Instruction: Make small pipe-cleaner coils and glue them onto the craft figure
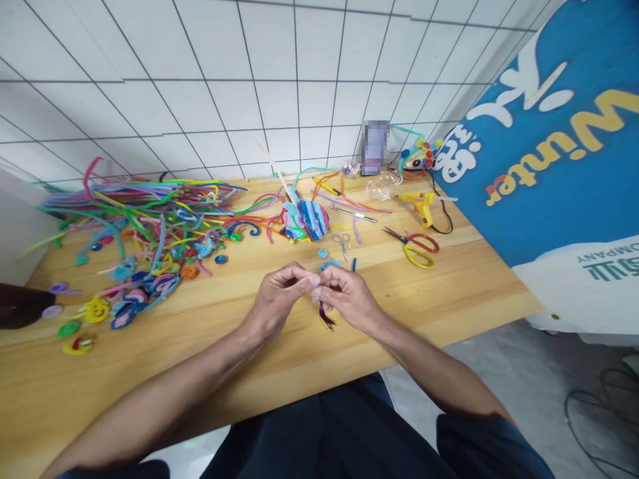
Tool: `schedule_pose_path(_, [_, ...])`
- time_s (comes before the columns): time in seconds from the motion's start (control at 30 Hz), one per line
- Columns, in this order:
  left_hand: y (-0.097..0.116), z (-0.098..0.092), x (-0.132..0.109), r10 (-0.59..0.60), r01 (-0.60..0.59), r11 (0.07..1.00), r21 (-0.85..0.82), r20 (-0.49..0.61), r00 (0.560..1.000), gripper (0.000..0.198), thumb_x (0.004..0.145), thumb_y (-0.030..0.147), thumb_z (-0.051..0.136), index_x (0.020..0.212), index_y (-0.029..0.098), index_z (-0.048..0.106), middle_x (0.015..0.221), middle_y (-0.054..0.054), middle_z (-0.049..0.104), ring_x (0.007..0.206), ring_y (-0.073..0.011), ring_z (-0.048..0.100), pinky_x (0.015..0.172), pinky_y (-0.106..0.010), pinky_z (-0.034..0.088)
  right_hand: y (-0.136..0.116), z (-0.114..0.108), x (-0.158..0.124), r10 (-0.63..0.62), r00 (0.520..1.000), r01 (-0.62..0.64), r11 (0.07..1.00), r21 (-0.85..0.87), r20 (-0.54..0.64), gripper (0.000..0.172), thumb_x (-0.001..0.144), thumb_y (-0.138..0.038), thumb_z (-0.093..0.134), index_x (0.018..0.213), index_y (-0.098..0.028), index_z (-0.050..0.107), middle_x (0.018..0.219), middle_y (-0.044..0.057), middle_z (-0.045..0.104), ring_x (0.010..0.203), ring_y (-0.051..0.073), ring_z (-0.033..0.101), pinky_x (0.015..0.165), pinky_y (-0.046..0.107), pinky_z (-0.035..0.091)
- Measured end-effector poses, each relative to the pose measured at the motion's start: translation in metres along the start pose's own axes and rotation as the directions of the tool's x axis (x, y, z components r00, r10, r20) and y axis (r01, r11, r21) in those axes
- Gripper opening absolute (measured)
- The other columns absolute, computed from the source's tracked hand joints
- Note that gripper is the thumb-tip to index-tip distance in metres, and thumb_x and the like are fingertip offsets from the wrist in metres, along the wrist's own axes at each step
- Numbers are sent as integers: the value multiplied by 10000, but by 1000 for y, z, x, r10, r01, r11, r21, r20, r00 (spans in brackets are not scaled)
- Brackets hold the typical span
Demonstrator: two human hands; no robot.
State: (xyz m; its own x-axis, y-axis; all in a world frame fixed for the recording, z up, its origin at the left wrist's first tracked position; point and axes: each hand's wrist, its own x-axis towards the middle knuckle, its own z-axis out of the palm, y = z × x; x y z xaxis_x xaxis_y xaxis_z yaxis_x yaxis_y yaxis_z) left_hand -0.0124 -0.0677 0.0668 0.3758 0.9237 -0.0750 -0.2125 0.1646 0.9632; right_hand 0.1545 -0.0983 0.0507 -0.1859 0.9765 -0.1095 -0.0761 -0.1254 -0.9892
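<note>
My left hand (280, 293) and my right hand (347, 296) meet over the wooden table (449, 293), fingertips pinched together. Between them they grip a dark purple pipe cleaner (326, 314), whose end hangs down below my right hand. Just beyond the hands lie small blue coiled pieces (325, 259). Farther back sits a pink and blue pipe-cleaner ball (305, 219) with a stick poking from it.
A heap of coloured pipe cleaners (150, 219) and coiled discs covers the table's left side. Small silver scissors (342, 243), red-and-yellow scissors (417, 247), a yellow glue gun (422, 203) and clear plastic domes (378, 189) lie at the right. A blue banner (549, 153) stands beside it.
</note>
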Motion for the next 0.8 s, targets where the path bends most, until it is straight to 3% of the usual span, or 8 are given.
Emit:
schedule_pose_path(0.1, [-5,0,3,-35,37,998,-47,26,999,350,732,463,910,688,167,728,652,10,639,628,-114,591,678,-258,500,5,-7,3,12,998,-11,1000,-29,56,326,840,-508,743,819,-215,601,733,-14,713,528,99,560,527,233,449])
schedule_pose_path(0.2, [-14,-5,10,-73,78,995,-62,66,995,375,755,481,883,695,171,683,607,20,607,554,-105,539,596,-256,459,-3,-20,7,-69,997,70,940,-335,14,278,906,-480,677,846,-208,672,803,12,740,657,134,629,631,260,482])
schedule_pose_path(0.33, [-30,-13,21,-134,135,991,-14,51,990,412,746,510,871,679,175,641,545,38,542,516,-102,496,560,-254,416,-22,-40,25,-238,952,-28,555,-831,-191,256,946,-407,674,1103,-216,740,961,62,760,870,213,688,807,326,500])
schedule_pose_path(0.47, [-39,-15,26,-160,154,984,85,60,985,443,721,538,873,678,158,650,573,32,563,536,-80,460,560,-230,372,-17,-43,60,-195,968,-114,230,-967,-160,279,993,-389,610,1177,-221,738,1175,123,752,1060,280,700,827,347,504])
schedule_pose_path(0.6, [-42,-18,29,-166,156,981,115,81,983,440,713,545,868,703,149,676,583,29,577,539,-75,455,549,-220,361,-14,-54,74,-262,961,-10,265,-964,-82,232,1008,-306,550,981,-229,768,1065,82,788,1008,233,717,820,319,504])
schedule_pose_path(0.67, [-44,-20,31,-168,160,983,93,94,981,435,718,543,864,714,149,681,581,26,583,536,-81,478,542,-221,380,-34,-75,61,-414,900,49,403,-914,-134,220,973,-341,596,888,-218,757,915,56,790,869,203,712,774,308,510])
schedule_pose_path(0.73, [-45,-22,34,-159,153,986,68,105,982,433,729,541,859,710,148,679,580,17,594,530,-88,502,534,-224,401,-70,-107,35,-556,784,87,540,-837,-277,217,932,-386,639,838,-221,744,794,28,754,690,171,660,652,297,494])
schedule_pose_path(0.8, [-45,-22,35,-147,142,989,50,107,983,431,738,536,857,705,146,676,572,11,601,520,-92,517,524,-227,417,-114,-141,0,-745,485,128,579,-805,-458,195,880,-386,696,769,-226,714,731,34,707,618,165,612,600,315,462])
